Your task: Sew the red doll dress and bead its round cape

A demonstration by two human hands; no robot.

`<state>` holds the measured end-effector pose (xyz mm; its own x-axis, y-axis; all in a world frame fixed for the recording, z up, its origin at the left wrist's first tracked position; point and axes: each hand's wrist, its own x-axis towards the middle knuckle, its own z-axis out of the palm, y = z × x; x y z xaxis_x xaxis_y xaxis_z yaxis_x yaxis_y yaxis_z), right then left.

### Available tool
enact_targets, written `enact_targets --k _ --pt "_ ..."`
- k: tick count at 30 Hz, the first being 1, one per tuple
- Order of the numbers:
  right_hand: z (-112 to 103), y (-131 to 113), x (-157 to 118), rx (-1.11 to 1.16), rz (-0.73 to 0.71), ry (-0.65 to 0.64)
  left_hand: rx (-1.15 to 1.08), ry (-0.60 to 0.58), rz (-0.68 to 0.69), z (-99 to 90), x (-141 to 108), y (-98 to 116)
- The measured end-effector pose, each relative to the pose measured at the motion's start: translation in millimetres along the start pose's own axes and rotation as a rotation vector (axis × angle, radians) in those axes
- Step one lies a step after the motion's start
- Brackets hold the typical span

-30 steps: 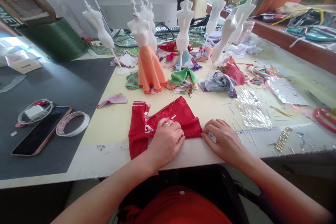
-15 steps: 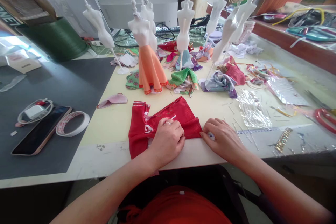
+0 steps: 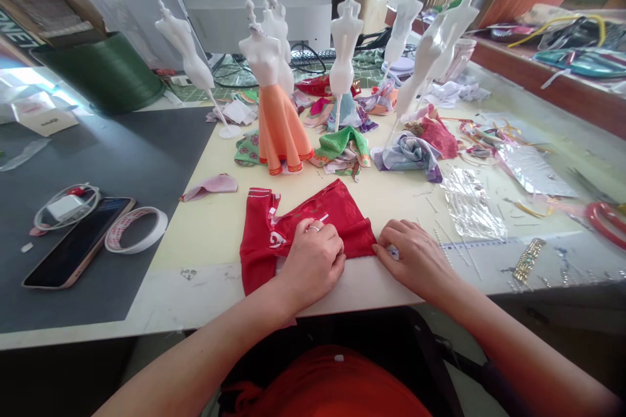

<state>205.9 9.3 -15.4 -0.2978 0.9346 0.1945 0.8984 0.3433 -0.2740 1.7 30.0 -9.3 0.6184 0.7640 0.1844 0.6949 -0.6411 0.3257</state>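
Note:
A red fabric piece [image 3: 257, 228] lies at the table's front edge, with a trim of small beads along its upper left end and white marks inside its fold. My left hand [image 3: 315, 260], a ring on one finger, rests on its middle with curled fingers pressed into the cloth; the fingertips are partly hidden. At the fabric's lower right corner, my right hand [image 3: 411, 257] is closed, thumb and fingertips meeting at the edge. Something small and whitish [image 3: 392, 251] shows under that hand, too covered to name.
White mini dress forms [image 3: 346, 39] stand behind, one wearing an orange skirt [image 3: 281, 127]. Cloth scraps [image 3: 342, 143] lie around them. To the right are a clear plastic bag [image 3: 472, 205], bead strands and red-handled scissors [image 3: 604, 221]; left, a phone [image 3: 73, 247] and tape roll [image 3: 156, 228].

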Motion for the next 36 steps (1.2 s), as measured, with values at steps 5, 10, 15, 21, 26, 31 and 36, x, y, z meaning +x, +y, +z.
enact_targets --k 5,10,15,21,26,31,36 --pt "0.6 0.0 0.2 -0.008 0.001 0.002 0.005 -0.013 -0.004 -0.7 0.0 0.4" --pt "-0.2 1.2 1.0 0.011 0.015 -0.018 0.005 -0.038 -0.012 -3.2 1.4 1.6" --pt "-3.0 3.5 3.1 0.081 0.051 -0.055 -0.004 -0.073 -0.042 -5.6 5.4 1.2" --pt "-4.0 6.5 5.0 0.144 0.088 -0.062 -0.01 -0.115 -0.055 -8.2 9.4 1.5" --pt "-3.5 12.4 0.7 0.202 0.122 0.0 -0.019 -0.133 -0.059 -9.1 9.9 1.5" --pt "-8.2 11.2 -10.0 0.176 0.021 0.15 -0.023 -0.115 -0.057 -9.1 10.0 1.1" --pt "-10.9 -9.5 -17.8 0.099 -0.252 0.16 -0.02 -0.106 -0.05 -9.5 10.2 2.0"
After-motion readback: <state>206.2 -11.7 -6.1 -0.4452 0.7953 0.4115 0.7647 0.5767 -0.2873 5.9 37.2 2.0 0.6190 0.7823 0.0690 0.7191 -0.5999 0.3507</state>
